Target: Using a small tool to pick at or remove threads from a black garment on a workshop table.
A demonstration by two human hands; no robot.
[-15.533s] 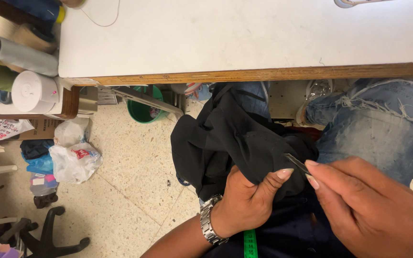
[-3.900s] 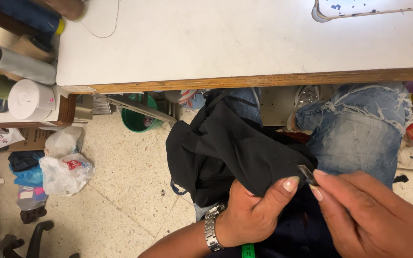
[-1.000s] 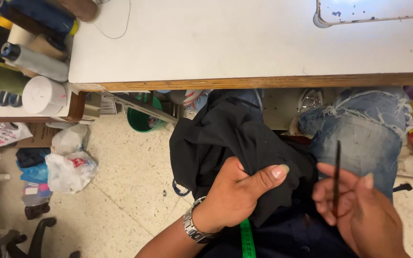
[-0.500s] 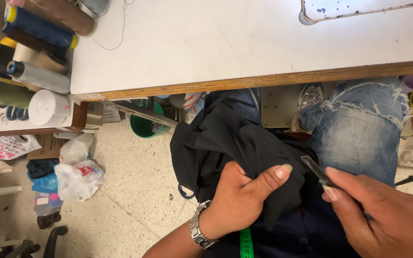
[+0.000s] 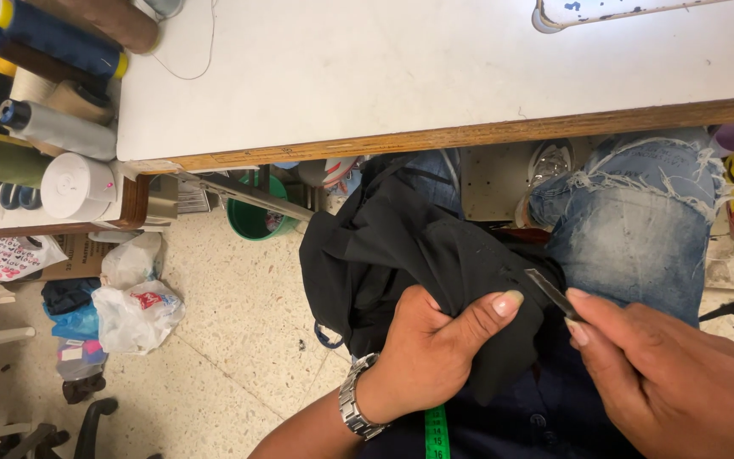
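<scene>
Left hand (image 5: 431,353): fingers clenched on bunched black garment (image 5: 401,246), thumb pressed flat along fold; metal watch (image 5: 354,408) on wrist. Right hand (image 5: 673,382): fingertips pinch thin dark blade (image 5: 551,293), tip touching fabric just beside left thumb. Garment lies in lap, below edge of white table (image 5: 435,68), beside ripped jeans (image 5: 639,221). Thread cones (image 5: 53,127) at far left; green bucket (image 5: 252,221) on floor.
</scene>
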